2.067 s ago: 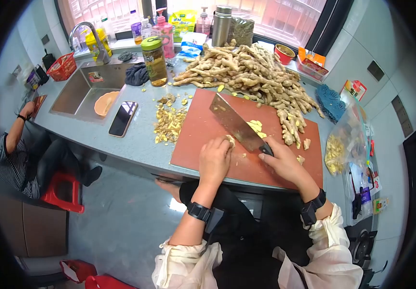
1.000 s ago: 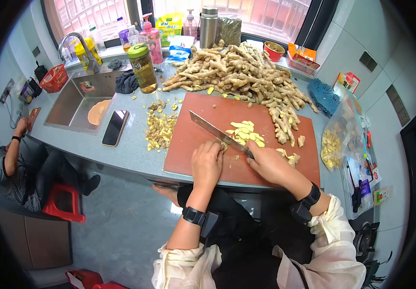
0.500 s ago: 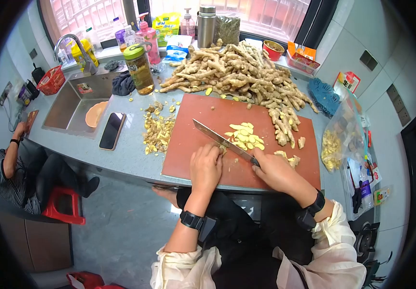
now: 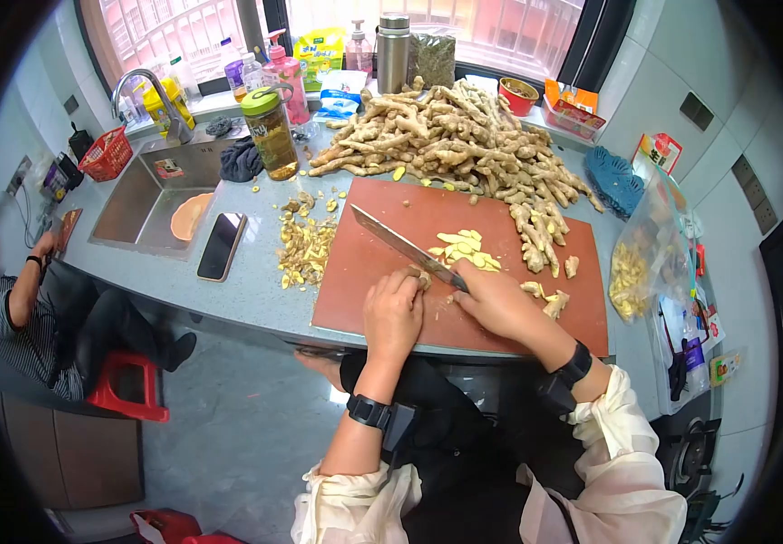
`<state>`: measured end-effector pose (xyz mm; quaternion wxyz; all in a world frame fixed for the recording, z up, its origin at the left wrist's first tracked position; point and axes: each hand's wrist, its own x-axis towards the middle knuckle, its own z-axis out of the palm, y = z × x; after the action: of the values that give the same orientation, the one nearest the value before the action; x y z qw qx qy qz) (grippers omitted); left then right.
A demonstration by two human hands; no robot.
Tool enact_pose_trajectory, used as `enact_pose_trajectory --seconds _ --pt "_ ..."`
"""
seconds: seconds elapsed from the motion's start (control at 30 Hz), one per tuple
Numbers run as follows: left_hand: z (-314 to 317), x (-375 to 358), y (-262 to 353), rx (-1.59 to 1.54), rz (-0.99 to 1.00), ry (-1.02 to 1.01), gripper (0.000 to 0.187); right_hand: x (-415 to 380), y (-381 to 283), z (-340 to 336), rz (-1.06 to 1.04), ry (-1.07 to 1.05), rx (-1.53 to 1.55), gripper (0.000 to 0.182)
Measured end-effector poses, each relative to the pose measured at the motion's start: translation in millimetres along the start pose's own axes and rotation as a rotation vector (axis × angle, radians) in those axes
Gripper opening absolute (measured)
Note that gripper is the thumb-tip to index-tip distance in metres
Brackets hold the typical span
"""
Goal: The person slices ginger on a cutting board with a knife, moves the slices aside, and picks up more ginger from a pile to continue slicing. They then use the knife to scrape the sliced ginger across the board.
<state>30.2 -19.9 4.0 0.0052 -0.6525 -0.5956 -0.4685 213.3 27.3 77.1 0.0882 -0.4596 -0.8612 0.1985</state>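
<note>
My right hand [image 4: 497, 304] grips the handle of a kitchen knife [image 4: 393, 238], its long blade slanting up to the left over the reddish-brown cutting board [image 4: 355, 299]. Close under the blade, the bent fingers of my left hand [image 4: 393, 313] press a piece of ginger [image 4: 424, 280] to the board; most of it is hidden. Pale yellow ginger slices [image 4: 466, 249] lie just behind the knife. To the right are small ginger chunks [image 4: 554, 303]. A big heap of ginger roots [image 4: 464, 136] covers the back of the board and the counter beyond.
Ginger trimmings [image 4: 305, 252], a phone [image 4: 222, 247] and a green-lidded bottle [image 4: 270, 136] stand or lie left of the board. Further left is the sink [image 4: 124, 213]. At right are a blue basket [image 4: 611, 181] and a plastic bag [image 4: 632, 272]. Another person [image 4: 24, 317] sits at far left.
My right hand and the knife have shifted a little left relative to the slices and board. My left hand stays on the ginger piece. The whole view has moved slightly.
</note>
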Motion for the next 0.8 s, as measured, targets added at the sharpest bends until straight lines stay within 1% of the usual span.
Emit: enact_pose_trajectory --seconds 0.1,0.27,0.33,0.43,0.63,0.8 --pt "0.6 -0.3 -0.3 -0.017 -0.007 -0.009 0.009 -12.9 8.1 -15.7 0.026 -0.043 0.06 0.034" --pt "1.5 -0.9 -1.5 -0.014 -0.013 0.001 0.008 -27.1 1.4 -31.7 0.069 -0.085 0.052 0.035" --pt "1.6 -0.7 -1.2 -0.009 -0.032 -0.012 0.007 -28.7 3.9 -33.6 -0.005 -0.058 0.028 0.034" --pt "0.3 -0.1 -0.2 -0.01 -0.035 -0.011 0.007 -28.5 4.4 -36.0 -0.032 -0.057 0.03 0.033" --pt "0.0 0.8 0.2 -0.026 -0.036 -0.008 0.008 -23.3 -3.5 -41.1 0.028 -0.157 -0.06 0.03" --pt "0.9 0.6 -1.4 -0.015 -0.027 -0.021 0.009 -14.4 -18.5 -37.9 0.045 -0.177 -0.098 0.029"
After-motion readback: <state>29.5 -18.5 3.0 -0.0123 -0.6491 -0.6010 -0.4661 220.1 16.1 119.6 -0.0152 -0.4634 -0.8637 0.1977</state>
